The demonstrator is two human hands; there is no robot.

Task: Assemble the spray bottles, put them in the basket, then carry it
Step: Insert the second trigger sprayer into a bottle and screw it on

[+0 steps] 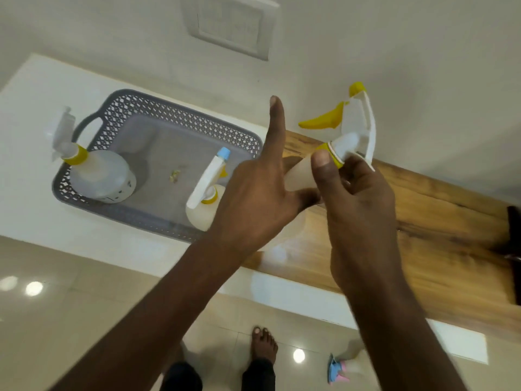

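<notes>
both hands work one spray bottle — right hand pinches its yellow collar, left hand splayed against its body — above the desk; two bottles stand in the grey basket.

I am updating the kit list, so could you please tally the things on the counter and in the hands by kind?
Spray bottles: 3, two in the basket, one held in the hands
Baskets: 1, grey
Total: 4
</notes>
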